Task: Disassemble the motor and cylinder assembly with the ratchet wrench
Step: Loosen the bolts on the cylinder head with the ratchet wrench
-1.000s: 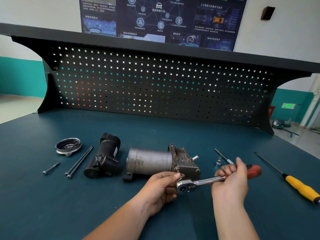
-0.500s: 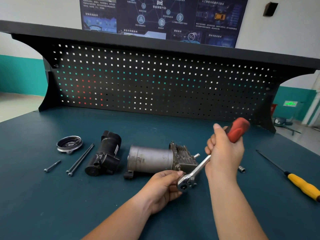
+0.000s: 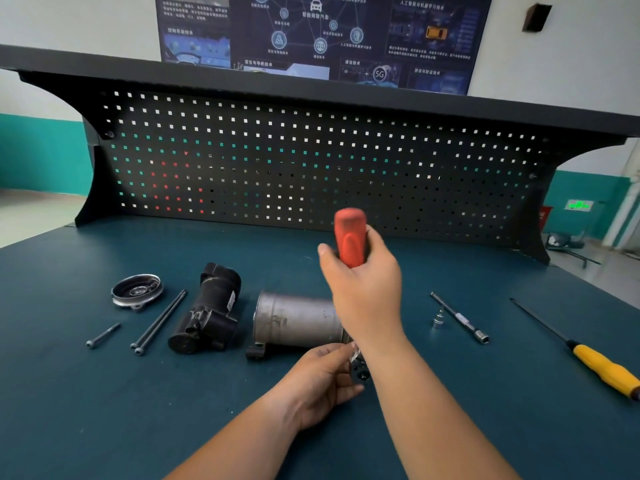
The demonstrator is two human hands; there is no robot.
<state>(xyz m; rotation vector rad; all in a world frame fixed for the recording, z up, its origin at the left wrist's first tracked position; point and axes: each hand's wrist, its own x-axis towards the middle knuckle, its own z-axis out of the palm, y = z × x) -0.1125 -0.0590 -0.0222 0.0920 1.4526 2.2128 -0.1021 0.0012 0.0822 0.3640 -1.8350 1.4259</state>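
The red-handled steel ratchet wrench (image 3: 349,239) is gripped by the right hand (image 3: 363,292), with the fingers wrapped fully round the handle, which is raised nearly upright. Its dark head (image 3: 360,370) is pinched by the curled fingertips of the left hand (image 3: 318,382), just below the right wrist. The grey metal cylindrical motor assembly (image 3: 298,320) is laid on its side directly behind the left hand, its right end hidden by the right hand. A black plastic housing (image 3: 207,313) is seen beyond it, further left.
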